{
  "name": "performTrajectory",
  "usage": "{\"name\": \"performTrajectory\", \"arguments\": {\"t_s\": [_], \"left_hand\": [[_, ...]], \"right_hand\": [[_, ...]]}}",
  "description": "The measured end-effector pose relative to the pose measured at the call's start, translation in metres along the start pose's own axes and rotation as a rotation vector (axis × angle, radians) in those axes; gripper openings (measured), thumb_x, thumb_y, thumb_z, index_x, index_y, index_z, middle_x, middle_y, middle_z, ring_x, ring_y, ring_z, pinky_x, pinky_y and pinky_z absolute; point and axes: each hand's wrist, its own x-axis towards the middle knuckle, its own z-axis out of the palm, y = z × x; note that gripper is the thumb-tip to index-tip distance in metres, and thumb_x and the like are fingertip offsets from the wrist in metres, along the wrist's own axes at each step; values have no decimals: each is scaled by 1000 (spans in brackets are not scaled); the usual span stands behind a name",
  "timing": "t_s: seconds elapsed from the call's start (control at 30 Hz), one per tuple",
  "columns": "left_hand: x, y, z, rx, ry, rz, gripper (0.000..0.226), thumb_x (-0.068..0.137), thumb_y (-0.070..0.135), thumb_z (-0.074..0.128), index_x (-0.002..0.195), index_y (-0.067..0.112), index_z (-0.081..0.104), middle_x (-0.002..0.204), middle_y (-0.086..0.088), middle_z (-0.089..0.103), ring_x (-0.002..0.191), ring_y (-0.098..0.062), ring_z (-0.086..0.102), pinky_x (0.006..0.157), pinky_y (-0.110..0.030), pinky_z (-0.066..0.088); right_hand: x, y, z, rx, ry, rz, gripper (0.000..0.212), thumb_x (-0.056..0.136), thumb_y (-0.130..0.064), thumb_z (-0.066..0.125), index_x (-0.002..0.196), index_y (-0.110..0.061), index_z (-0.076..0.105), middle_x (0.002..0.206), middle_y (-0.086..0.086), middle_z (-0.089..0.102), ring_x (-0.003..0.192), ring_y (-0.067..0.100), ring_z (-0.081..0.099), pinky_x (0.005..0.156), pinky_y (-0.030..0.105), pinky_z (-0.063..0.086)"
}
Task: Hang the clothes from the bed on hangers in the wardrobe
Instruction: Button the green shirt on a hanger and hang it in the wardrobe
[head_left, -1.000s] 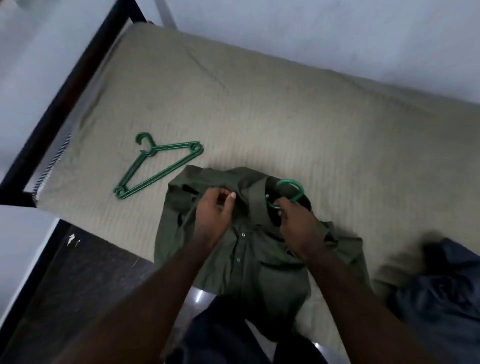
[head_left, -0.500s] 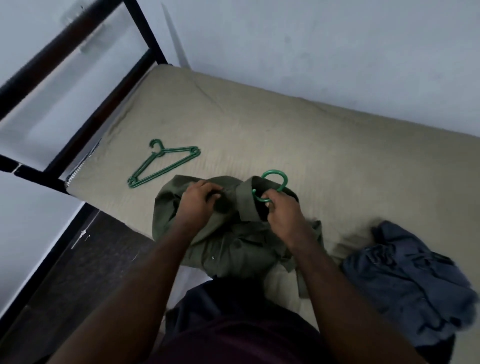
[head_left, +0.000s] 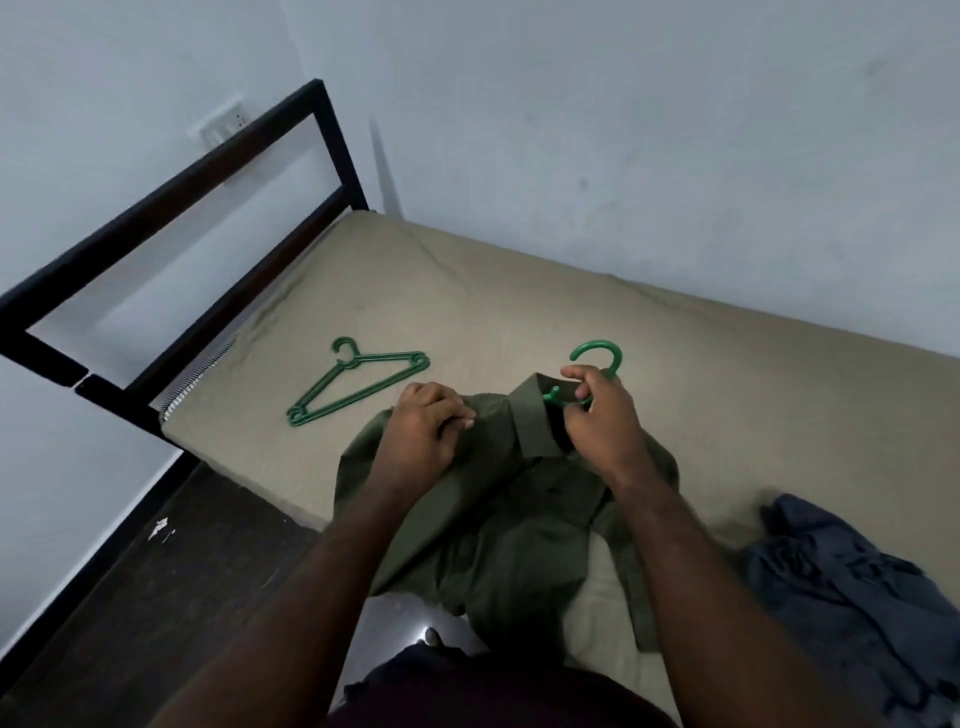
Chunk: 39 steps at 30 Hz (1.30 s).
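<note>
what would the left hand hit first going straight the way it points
Past the olive shirt it grips, the left hand probably meets bare mattress; the spare hanger lies left of that line.

The bed (head_left: 737, 374) in front of me sits in a corner, its tan mattress (head_left: 467, 301) touching the pale bluish wall (head_left: 623, 130) on the far side. A black metal frame (head_left: 166, 198) rises at its end, with a white switch plate (head_left: 223, 122) on the wall behind it. The floor (head_left: 119, 613) beside it is dark.
</note>
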Motion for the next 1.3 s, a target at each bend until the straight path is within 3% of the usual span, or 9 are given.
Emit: {"name": "performTrajectory", "arguments": {"t_s": [0.13,0.27,0.47,0.6,0.7,0.93,1.03,1.13,1.3], "left_hand": [[-11,-44,-33,-101,123,-178,23,88,34,59,101,17,67,103,3,63,100,-15,53,89,-32,42],[-20,-89,-53,-339,-17,-457,34,93,30,64,121,12,61,119,-2,64,106,-8,56,96,-28,45],[-11,-123,-64,-392,-18,-493,49,96,32,58,140,13,47,130,10,46,120,-6,45,102,-25,37],[4,-128,-72,-366,-146,-420,27,99,34,52,99,11,67,94,0,66,86,-8,58,79,-28,45],[6,-129,-78,-449,-180,-409,38,97,31,57,69,5,54,63,-6,51,60,-9,46,62,-31,38],[11,-93,-78,-705,17,-466,19,84,11,72,79,-6,65,75,-13,67,70,-15,61,69,-25,49],[14,-78,-81,-713,115,-476,6,85,9,70,84,3,72,72,7,71,70,-2,64,71,-16,51],[16,-64,-82,-663,204,-438,9,86,7,69,93,4,73,80,4,72,72,5,64,70,-7,49],[10,-52,-83,-549,165,-308,12,81,6,73,91,13,75,84,-6,67,81,-9,61,77,-19,48]], "right_hand": [[-2,-30,11,11,78,-40,42,81,1,59,115,-23,66,94,-4,48,83,8,49,82,23,44],[-6,-46,31,26,151,-71,41,79,6,54,101,-27,66,91,0,52,77,5,48,70,20,39],[-18,-65,47,12,161,-72,41,82,10,52,95,-26,65,101,-1,59,84,-5,51,72,3,38],[-24,-72,51,38,191,-83,37,87,9,50,92,-23,67,106,-3,61,90,-11,53,81,0,38],[-25,-70,47,27,232,-109,36,89,11,48,92,-21,67,104,-3,61,90,-16,53,81,-4,36],[-10,-66,25,46,272,-100,40,90,11,45,90,-23,65,103,-3,64,96,4,57,89,13,43],[-4,-63,15,94,197,-76,39,90,11,44,89,-21,67,101,-2,67,98,8,59,85,10,42],[-3,-57,10,114,115,-87,38,90,11,45,87,-19,68,93,-8,68,93,5,61,82,6,43],[4,-49,0,237,160,-54,40,92,7,49,81,-29,65,88,-11,69,87,3,64,80,14,45]]}}
